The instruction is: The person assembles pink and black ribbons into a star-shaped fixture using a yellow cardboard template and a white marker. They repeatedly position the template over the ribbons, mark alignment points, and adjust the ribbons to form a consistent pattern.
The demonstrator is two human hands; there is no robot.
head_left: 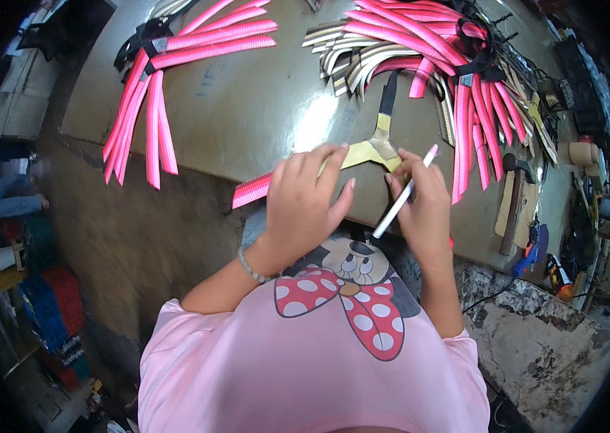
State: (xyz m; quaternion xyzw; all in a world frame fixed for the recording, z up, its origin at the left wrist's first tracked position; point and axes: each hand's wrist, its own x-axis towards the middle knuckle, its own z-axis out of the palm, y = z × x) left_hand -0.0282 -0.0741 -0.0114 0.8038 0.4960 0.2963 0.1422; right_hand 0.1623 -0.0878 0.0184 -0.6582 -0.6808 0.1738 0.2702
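A Y-shaped strap piece (pixel 363 154) lies at the near table edge, with yellow legs meeting at a joint and a black strap end pointing away from me. My left hand (pixel 298 189) curls over its left leg, fingertips on the yellow part, thumb held off. A pink striped strap end (pixel 250 191) sticks out beyond that hand. In my right hand (pixel 423 196) a slim white pen (pixel 402 206) sits slanted between the fingers. The right fingertips also touch the short yellow leg near the joint.
Pink strap bundles (pixel 164 58) lie on the table (pixel 247 108) at the far left, and more pink straps (pixel 475 115) with beige striped straps (pixel 348 54) at the far right. A wood-handled tool (pixel 513 209) and blue-handled tool (pixel 529 256) lie right. Someone in jeans (pixel 16 196) is far left.
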